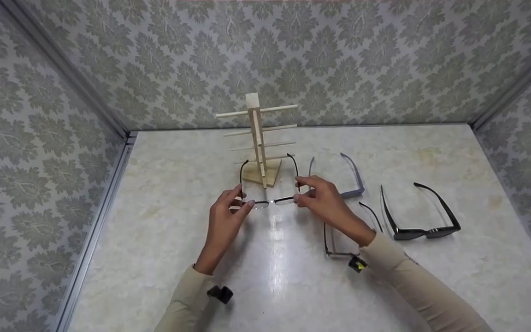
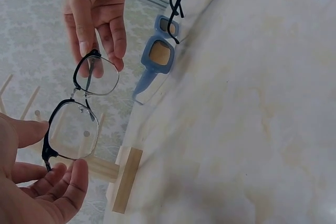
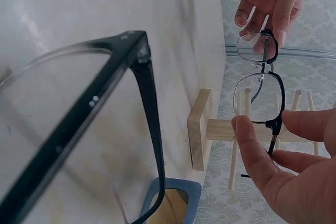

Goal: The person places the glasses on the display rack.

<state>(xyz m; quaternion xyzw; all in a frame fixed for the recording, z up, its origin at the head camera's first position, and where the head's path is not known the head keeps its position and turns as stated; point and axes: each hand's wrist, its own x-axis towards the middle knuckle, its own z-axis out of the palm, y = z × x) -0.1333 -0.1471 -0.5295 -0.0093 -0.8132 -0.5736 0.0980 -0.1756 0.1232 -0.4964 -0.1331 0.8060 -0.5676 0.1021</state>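
A pair of black half-rim eyeglasses (image 1: pixel 285 200) is held up in front of a wooden display rack (image 1: pixel 257 138), its temples pointing toward the rack. My left hand (image 1: pixel 228 210) pinches the left hinge corner between thumb and fingers. At the opposite corner, my right hand (image 1: pixel 323 198) grips the frame and temple the same way. Both clear lenses show in the left wrist view, where the eyeglasses (image 2: pixel 71 129) hang clear of the tabletop. The rack has a square base and several pairs of thin pegs, all bare.
Blue-framed sunglasses (image 1: pixel 353 191) lie right of the rack, partly behind my right hand. Black sunglasses (image 1: pixel 424 233) rest farther right. Another thin dark-framed pair of glasses (image 1: pixel 339 253) lies under my right forearm. Patterned walls (image 1: pixel 293 60) enclose the table (image 1: pixel 155 258) at the back and sides.
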